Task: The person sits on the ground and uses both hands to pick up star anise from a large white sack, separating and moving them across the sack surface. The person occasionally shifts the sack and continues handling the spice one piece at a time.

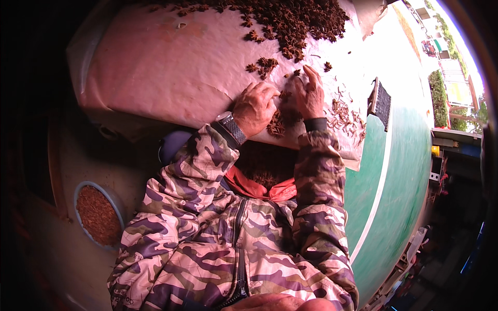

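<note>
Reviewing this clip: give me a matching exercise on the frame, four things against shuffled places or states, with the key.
Things
1. left hand
2. large star anise pile
3. red cloth
4. blue-rimmed basin

Places or states
A. lower left of the picture, holding brown pieces
B. between the camouflage jacket and the table's near edge
C. a watch-like band around its wrist
D. on the pale sheet, at the picture's top

Pairs: 1-C, 2-D, 3-B, 4-A

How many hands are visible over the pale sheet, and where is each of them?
2. The left hand is beside a small pile of star anise; the right hand is on the pile's other side. Neither hand is hidden, though some fingertips are unclear.
</note>
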Demonstrator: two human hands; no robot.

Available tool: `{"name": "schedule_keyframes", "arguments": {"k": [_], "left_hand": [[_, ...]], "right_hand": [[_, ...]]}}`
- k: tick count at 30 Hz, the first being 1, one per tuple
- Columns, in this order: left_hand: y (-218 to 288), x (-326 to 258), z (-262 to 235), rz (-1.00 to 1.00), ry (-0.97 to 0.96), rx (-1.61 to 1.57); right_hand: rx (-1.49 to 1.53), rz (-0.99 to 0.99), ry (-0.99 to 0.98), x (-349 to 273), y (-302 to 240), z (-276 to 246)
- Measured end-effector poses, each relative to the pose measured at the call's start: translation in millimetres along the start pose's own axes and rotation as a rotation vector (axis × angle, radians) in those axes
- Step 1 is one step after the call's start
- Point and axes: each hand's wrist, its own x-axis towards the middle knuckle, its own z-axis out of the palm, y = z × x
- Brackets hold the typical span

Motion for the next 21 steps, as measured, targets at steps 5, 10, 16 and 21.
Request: {"name": "schedule_keyframes", "arguments": {"k": [5, 10, 16, 21], "left_hand": [[-9, -3, -6, -0.127, 0.026, 0.054], [-11, -1, -9, -0.183, 0.021, 0.019], [-15, 4, -11, -0.250, 0.128, -0.065], [-18, 11, -10, -0.342, 0.202, -0.131]], "right_hand": [[0.101, -0.044, -0.220, -11, -32, 11], [0.112, -0.171, -0.316, -59, -77, -19], [0.100, 0.148, -0.339, -56, -95, -28], [-0.105, 0.027, -0.046, 24, -72, 24]]}}
